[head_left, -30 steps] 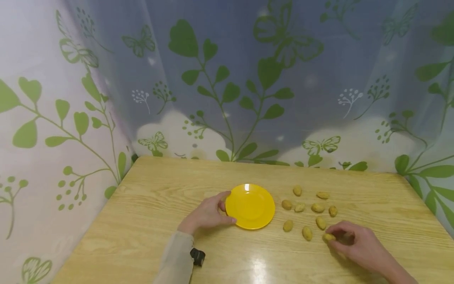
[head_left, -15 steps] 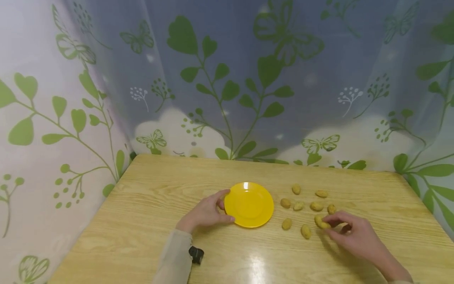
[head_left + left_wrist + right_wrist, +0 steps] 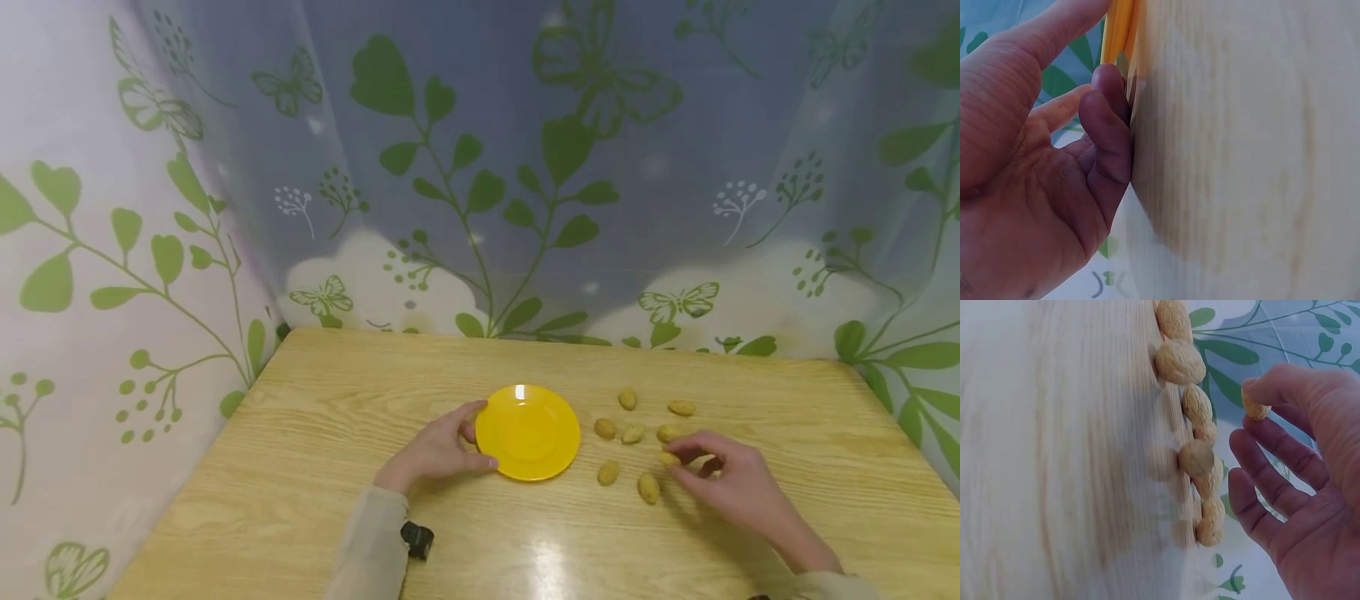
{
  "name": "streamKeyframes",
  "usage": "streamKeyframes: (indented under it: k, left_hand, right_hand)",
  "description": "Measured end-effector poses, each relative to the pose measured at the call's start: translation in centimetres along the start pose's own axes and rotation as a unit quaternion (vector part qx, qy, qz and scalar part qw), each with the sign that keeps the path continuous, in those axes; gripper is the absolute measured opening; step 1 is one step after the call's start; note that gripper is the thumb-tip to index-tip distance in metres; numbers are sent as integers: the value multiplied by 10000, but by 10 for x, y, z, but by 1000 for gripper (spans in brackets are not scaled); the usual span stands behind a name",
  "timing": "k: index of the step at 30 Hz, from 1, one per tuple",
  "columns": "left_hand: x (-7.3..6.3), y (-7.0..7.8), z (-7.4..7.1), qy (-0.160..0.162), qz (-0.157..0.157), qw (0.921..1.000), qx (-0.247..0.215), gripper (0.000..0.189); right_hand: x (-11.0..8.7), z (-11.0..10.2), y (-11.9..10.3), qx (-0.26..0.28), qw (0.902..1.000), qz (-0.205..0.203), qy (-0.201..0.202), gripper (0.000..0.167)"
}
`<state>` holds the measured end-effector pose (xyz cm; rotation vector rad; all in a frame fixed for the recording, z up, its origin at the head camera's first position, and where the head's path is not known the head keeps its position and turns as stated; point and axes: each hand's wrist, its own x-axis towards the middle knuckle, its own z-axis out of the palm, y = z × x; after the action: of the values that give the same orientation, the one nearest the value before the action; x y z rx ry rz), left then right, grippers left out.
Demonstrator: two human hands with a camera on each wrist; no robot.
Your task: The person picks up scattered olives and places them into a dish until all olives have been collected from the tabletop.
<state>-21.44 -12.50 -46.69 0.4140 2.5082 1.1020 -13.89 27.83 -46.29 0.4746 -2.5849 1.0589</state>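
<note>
A shallow yellow plate stands on the table, its left rim held by my left hand. In the left wrist view, the thumb and fingers surround the plate's edge, with the fingers curled close to the wood. My right hand pinches a tan peanut between thumb and forefinger; its other fingers are spread loosely. Several unshelled peanuts lie scattered right of the plate. Among them are an upright one just left of the right hand and another right beyond the fingertips.
A pale wooden table carries everything. Behind it hangs a curtain printed with leaves and butterflies, which continues along the left side. A small black device sits at the left sleeve.
My right hand has moved away from me and slightly left with a peanut between its fingertips. A peanut lying beside it earlier no longer shows separately. My left hand keeps holding the plate.
</note>
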Motion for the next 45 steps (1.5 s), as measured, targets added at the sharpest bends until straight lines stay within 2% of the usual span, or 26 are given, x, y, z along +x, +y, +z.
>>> streamKeyframes:
  k: [8, 19, 31, 37, 45]
  left_hand:
    - [-1, 1, 0, -10, -85, 9999, -76, 92]
    - [-1, 0, 0, -7, -143, 9999, -38, 92]
    - [-1, 1, 1, -22, -83, 9999, -114, 92]
    - [-1, 2, 1, -7, -131, 9998, -132, 92]
    - [0, 2, 1, 0, -154, 9998, -97, 92]
  right_hand:
    - [9, 11, -7, 38, 10000, 30, 7, 26]
    - [19, 24, -18, 201, 9989, 378, -202, 23]
    - [27, 42, -27, 561, 9976, 318, -251, 23]
    - [29, 49, -32, 772, 9950, 477, -412, 21]
    - [36, 57, -39, 716, 9951, 480, -482, 21]
